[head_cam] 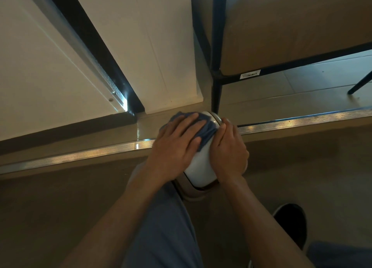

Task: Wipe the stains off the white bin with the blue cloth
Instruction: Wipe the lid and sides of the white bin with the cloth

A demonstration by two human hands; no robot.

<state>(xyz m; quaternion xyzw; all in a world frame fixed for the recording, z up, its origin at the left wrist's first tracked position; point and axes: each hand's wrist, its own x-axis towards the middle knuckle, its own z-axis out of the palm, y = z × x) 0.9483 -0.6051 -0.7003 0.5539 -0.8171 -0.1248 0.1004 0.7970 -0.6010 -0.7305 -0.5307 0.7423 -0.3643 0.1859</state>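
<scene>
The white bin [201, 167] lies tilted on its side near the middle of the head view, its base pointing away from me and its rim towards my knee. My left hand [177, 145] lies flat on the blue cloth [208, 130], pressing it against the bin's upper left side. My right hand [228, 151] grips the bin's right side, fingers curled over the far end. Most of the bin's surface is hidden under the two hands and the cloth.
A metal floor strip [302, 119] runs across the view at a step edge. A black-framed chair [216, 86] with a brown seat stands at the upper right. White door panels [141, 46] fill the upper left. My blue trouser leg [167, 227] and dark shoe [291, 221] are below.
</scene>
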